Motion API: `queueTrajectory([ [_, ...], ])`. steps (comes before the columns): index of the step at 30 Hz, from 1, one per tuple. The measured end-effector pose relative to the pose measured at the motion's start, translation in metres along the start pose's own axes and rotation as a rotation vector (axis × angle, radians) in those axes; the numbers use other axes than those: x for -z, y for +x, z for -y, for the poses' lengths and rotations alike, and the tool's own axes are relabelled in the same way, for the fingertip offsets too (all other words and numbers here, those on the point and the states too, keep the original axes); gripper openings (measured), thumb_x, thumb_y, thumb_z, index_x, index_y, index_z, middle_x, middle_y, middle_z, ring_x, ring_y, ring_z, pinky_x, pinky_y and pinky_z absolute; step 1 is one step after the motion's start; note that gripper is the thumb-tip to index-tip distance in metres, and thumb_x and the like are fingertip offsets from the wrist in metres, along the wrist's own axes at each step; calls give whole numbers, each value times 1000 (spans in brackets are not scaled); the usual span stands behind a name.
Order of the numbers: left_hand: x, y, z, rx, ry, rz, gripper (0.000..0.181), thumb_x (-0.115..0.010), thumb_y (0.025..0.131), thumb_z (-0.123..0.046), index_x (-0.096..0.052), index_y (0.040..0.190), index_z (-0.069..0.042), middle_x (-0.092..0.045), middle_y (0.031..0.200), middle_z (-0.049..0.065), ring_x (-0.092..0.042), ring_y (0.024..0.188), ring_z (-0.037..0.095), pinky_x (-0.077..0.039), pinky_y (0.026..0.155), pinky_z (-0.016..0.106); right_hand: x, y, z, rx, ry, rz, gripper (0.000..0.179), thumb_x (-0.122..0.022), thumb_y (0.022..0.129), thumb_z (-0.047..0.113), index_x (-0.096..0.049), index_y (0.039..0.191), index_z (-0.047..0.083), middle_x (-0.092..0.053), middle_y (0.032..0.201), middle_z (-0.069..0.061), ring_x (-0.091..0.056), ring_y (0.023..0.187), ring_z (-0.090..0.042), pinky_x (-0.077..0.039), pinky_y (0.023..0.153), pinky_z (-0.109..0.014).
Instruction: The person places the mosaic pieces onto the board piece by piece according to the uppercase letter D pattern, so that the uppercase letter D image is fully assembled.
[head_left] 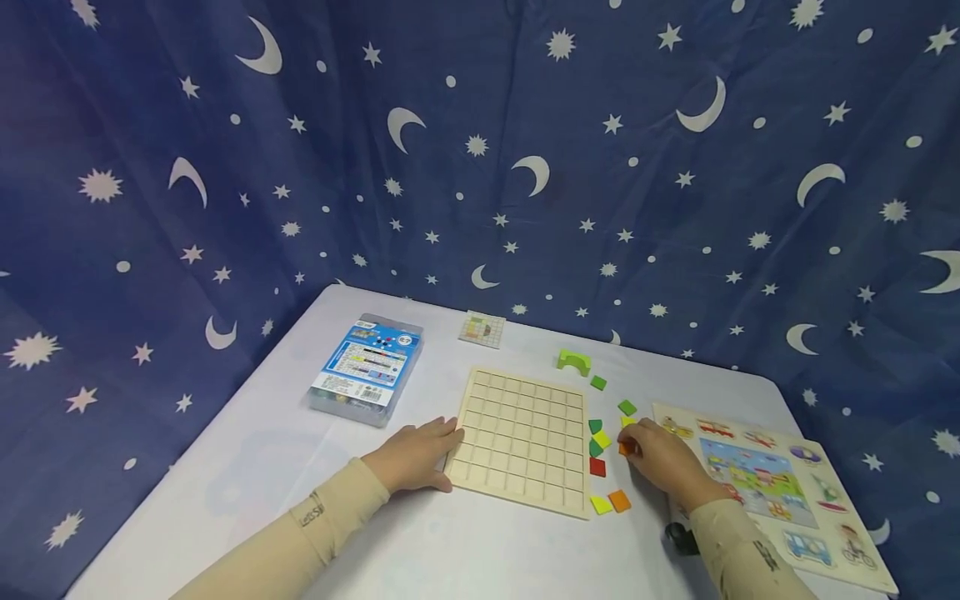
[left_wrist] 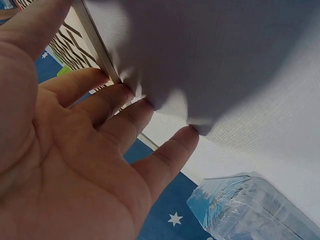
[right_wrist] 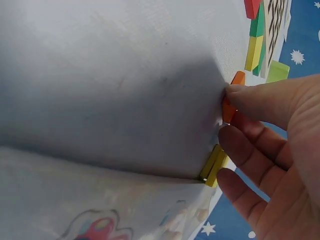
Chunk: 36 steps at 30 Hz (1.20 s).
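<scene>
1. Nearest, the left hand [head_left: 412, 457] lies with fingers extended against the left edge of the wooden grid board [head_left: 517, 442], gripping nothing.
2. Right of that board, near a red square tile [head_left: 597, 467], the right hand [head_left: 663, 458] pinches an orange tile [right_wrist: 229, 111]; thumb and, apparently, index finger are closed down to its thickness.
3. The step in hand looks like picking up a single tile; the next move calls for a steady pinch and a lift that misses the yellow tile [head_left: 628, 422] just beyond.
4. The orange tile looks thin and evenly coloured, its outline partly hidden by the thumb. The board is pale, ridged into squares.
5. Past the fingers lies a green tile [head_left: 627, 407]; farther off, a light-green arch block [head_left: 576, 356], then a gridded pattern card [head_left: 482, 329].
</scene>
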<state>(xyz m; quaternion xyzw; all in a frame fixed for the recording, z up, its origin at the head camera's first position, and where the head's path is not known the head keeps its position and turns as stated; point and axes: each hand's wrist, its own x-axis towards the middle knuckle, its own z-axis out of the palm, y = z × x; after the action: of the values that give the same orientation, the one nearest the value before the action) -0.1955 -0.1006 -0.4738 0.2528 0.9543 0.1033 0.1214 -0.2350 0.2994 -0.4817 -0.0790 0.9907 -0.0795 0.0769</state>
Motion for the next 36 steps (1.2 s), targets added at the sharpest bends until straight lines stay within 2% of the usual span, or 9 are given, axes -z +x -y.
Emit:
queueTrajectory([
  [4,0,0,1,2,6,4,84,-79,79,-45,-47,147,-8,-41,155,12,-35,145,30,-36,109,59,3,9,-1,-13,-1,-45,26,-79,84,18,-71,107,10,-60,90,-2,-54,79,-20,-51,82,-45],
  [8,2,0,1,4,10,-3,84,-80,78,-44,-47,147,-8,-41,155,13,-36,144,31,-36,108,60,7,23,-6,-50,-22,-141,30,-77,86,20,-69,110,4,-64,100,-12,-60,86,-28,-51,87,-53],
  [11,4,0,1,7,10,-12,84,-80,78,-43,-48,146,-8,-41,154,13,-36,144,31,-36,108,60,9,36,-11,-85,-41,-175,32,-75,87,19,-68,113,2,-63,107,-20,-62,94,-36,-48,93,-57],
  [14,5,0,1,1,20,-16,83,-80,78,-43,-48,146,-8,-42,154,13,-37,144,31,-37,107,60,9,47,-15,-106,-40,-155,32,-74,88,19,-67,114,0,-63,107,-22,-61,97,-38,-46,95,-59],
  [18,4,-1,0,-1,22,-13,82,-80,78,-43,-49,145,-8,-42,154,13,-38,143,31,-38,107,60,6,58,-19,-100,-27,-116,28,-73,89,17,-68,111,-1,-64,98,-18,-62,90,-34,-48,91,-57],
  [24,-1,0,0,7,37,-5,83,-80,77,-45,-49,146,-9,-42,154,11,-37,143,29,-39,107,59,2,62,-19,-90,-35,-98,28,-73,90,14,-67,111,-3,-64,95,-17,-62,87,-31,-50,89,-56],
  [32,-2,-2,3,-13,64,-27,84,-79,77,-48,-49,146,-10,-43,154,10,-40,142,28,-41,105,57,1,62,-5,-35,-75,-198,29,-74,88,11,-67,111,-5,-66,97,-19,-63,90,-35,-49,88,-55],
  [34,-2,-2,3,-20,74,-35,84,-78,77,-48,-49,146,-10,-44,153,10,-41,142,28,-42,104,56,1,63,4,15,-58,-241,29,-75,88,11,-68,111,-4,-67,99,-19,-63,94,-36,-49,89,-55],
  [36,-2,-1,3,-23,81,-40,84,-78,77,-49,-50,145,-9,-44,153,10,-41,141,28,-43,104,55,1,65,17,104,-32,-297,28,-76,86,12,-69,110,-2,-67,99,-17,-64,94,-35,-50,89,-54],
])
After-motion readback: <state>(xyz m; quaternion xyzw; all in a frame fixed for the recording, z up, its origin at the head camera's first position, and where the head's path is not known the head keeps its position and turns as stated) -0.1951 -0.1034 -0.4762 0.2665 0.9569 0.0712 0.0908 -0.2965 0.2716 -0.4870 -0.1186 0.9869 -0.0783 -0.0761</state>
